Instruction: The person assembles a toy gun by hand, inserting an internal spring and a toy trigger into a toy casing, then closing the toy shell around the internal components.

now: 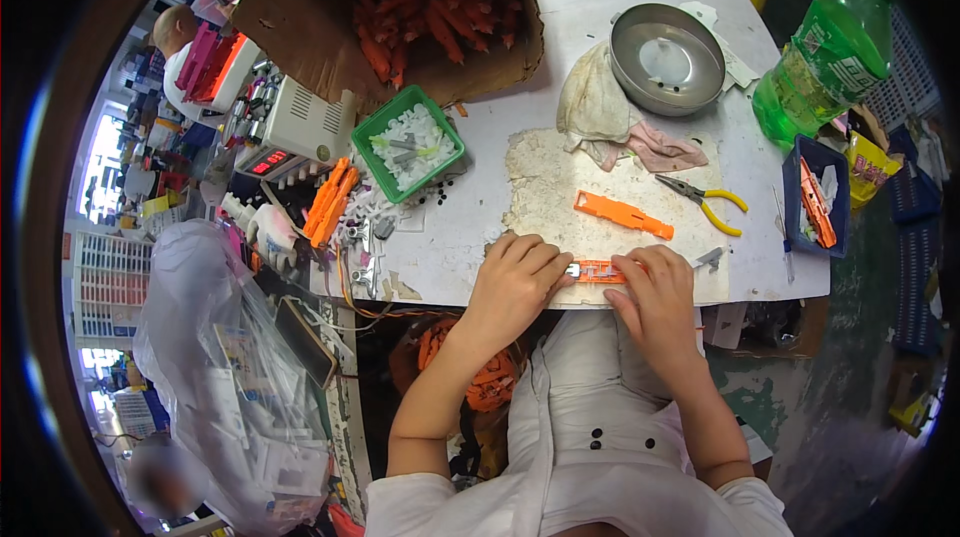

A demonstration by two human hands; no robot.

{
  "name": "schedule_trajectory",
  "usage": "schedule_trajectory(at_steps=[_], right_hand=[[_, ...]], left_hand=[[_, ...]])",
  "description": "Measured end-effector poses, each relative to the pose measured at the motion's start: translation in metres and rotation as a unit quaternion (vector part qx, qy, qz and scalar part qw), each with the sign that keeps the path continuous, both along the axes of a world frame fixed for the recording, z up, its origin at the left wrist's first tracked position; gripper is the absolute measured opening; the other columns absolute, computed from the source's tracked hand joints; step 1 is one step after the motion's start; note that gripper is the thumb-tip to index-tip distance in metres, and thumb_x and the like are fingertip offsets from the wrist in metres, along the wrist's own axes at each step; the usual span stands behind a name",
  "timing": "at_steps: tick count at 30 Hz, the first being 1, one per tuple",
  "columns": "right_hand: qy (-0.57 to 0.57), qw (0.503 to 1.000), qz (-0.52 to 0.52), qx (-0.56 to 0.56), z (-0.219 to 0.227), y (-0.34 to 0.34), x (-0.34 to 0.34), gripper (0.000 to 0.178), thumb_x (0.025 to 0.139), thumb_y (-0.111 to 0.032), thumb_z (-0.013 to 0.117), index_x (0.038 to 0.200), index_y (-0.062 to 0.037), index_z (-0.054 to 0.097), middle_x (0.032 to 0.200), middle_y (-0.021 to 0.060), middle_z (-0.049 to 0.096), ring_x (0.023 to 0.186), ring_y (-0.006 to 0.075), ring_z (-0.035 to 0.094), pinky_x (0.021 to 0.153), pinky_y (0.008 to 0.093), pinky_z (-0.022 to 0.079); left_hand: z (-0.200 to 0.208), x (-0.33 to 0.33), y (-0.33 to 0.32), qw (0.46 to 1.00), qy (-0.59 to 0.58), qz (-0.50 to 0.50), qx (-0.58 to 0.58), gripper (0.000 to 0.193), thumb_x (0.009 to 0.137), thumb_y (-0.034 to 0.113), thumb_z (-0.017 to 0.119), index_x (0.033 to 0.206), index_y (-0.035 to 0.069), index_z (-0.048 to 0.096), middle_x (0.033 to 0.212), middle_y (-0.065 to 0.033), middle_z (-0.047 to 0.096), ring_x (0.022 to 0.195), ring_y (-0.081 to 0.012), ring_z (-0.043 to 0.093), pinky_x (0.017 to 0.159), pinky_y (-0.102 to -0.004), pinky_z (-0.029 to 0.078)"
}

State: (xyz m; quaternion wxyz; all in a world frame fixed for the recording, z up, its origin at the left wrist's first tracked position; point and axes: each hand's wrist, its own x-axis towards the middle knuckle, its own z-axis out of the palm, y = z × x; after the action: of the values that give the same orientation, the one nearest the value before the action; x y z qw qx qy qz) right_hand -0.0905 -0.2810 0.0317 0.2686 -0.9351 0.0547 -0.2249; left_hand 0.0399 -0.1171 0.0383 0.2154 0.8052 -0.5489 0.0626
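Near the table's front edge, my left hand (522, 279) and my right hand (652, 287) grip an orange plastic housing half (597, 272) from its two ends. Its inner side faces up and shows a small metallic part at the left end. The fingers of both hands are bent and closed on it. Just beyond lies a second orange plastic shell (625, 215), outer face up. Pliers with yellow handles (705, 202) rest to its right. A small grey part (709, 259) sits beside my right hand.
A green basket (408, 144) of white parts and a cardboard box (300, 22) of orange pieces stand at the back left. Further right are a metal bowl (668, 59), rags (625, 117), a green bottle (825, 67) and a blue bin (822, 195). A person (185, 67) is at far left.
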Motion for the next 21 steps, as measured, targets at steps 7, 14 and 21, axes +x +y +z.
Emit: schedule_trajectory(at_steps=[7, 14, 21], right_hand=[[0.003, 1.000, 0.020, -0.014, -0.013, -0.005, 0.009, 0.032, 0.076, -0.016, 0.069, 0.104, -0.0041, 0.060, 0.105, 0.0076, 0.054, 0.108, 0.0273, 0.047, 0.094, 0.0444, 0.035], [-0.034, 0.997, -0.071, -0.002, 0.006, -0.052, -0.009, 0.023, 0.078, -0.005, 0.064, 0.101, -0.0056, 0.064, 0.103, 0.0081, 0.057, 0.106, 0.0280, 0.049, 0.094, 0.0414, 0.037], [0.077, 0.994, -0.070, -0.030, 0.002, -0.105, -0.037, 0.023, 0.078, -0.002, 0.061, 0.100, -0.0070, 0.063, 0.102, 0.0098, 0.057, 0.104, 0.0284, 0.049, 0.090, 0.0375, 0.038]], left_hand=[[-0.008, -0.006, 0.002, 0.997, 0.048, 0.036, -0.049, 0.029, 0.073, 0.016, 0.072, 0.099, 0.005, 0.065, 0.096, -0.0065, 0.060, 0.100, -0.0269, 0.053, 0.088, -0.0395, 0.041], [-0.021, -0.012, 0.004, 0.993, 0.055, 0.069, -0.079, 0.023, 0.076, 0.016, 0.070, 0.095, 0.006, 0.064, 0.098, -0.0068, 0.058, 0.106, -0.0277, 0.049, 0.095, -0.0439, 0.034], [-0.022, -0.013, 0.001, 0.991, 0.068, 0.075, -0.084, 0.023, 0.076, 0.017, 0.070, 0.095, 0.006, 0.064, 0.099, -0.0056, 0.058, 0.109, -0.0278, 0.047, 0.096, -0.0441, 0.033]])
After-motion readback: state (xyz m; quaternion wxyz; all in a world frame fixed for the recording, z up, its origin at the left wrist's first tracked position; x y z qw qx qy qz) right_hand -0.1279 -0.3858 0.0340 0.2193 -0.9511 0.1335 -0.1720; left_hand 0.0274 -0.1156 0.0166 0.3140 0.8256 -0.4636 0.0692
